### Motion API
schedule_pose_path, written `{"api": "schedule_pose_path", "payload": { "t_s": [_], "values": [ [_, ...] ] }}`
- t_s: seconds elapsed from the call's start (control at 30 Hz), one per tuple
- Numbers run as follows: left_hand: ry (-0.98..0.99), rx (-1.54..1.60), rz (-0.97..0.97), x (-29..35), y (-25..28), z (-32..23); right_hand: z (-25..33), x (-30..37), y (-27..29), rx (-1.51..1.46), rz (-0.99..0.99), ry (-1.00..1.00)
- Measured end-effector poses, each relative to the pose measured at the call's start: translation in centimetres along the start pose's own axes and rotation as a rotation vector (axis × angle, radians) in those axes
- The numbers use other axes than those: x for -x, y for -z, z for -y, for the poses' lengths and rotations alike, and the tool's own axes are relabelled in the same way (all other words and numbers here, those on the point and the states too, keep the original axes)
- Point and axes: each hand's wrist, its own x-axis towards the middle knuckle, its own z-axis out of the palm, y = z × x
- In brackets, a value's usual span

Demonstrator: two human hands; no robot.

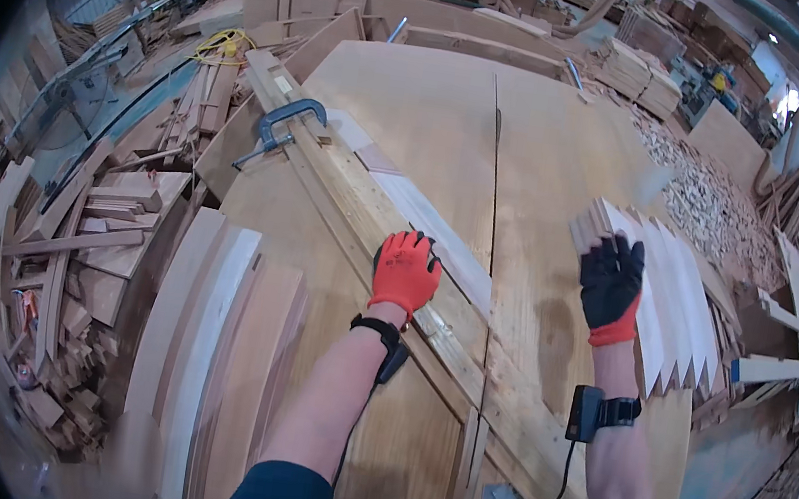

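My left hand [406, 273], in a red glove with dark fingertips, rests on the long wooden beam [356, 193] running diagonally across the worktable. Its fingers are bent and close together, and what is under them is hidden. Against the beam lies a pale board [432, 229]. A blue C-clamp [290, 124] grips the beam near its far end. On the right, my right hand [612, 288] is raised with its dark palm side showing and fingers apart, holding nothing. Beside it sits a stack of pale boards [661, 294] with pointed near ends.
Several long boards [208, 325] lie along the worktable's left side. Offcuts [74, 308] are heaped beyond that edge. Wood scraps [727, 212] cover the floor at far right. A dark seam [495, 151] splits the worktable top [419, 101]. A cable [557, 497] hangs from my right wrist.
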Motion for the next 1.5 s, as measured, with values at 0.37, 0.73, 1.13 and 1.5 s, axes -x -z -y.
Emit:
{"api": "schedule_pose_path", "payload": {
  "t_s": [0.37,0.73,1.13,1.5],
  "values": [
    [-0.03,0.091,-0.129,2.2,-0.9,0.6,-17.0,2.5,-2.0,2.174,0.473,-0.01],
    [-0.023,0.102,-0.139,2.2,-0.8,0.9,-12.7,2.2,-0.9,2.372,0.657,-0.075],
    [-0.091,0.18,0.132,3.1,0.9,0.8,-0.4,11.2,-1.1,2.262,0.331,0.081],
    [0.465,-0.744,0.114,9.4,24.3,5.0,21.1,12.9,9.7,2.331,-0.3,0.252]
  ]
}}
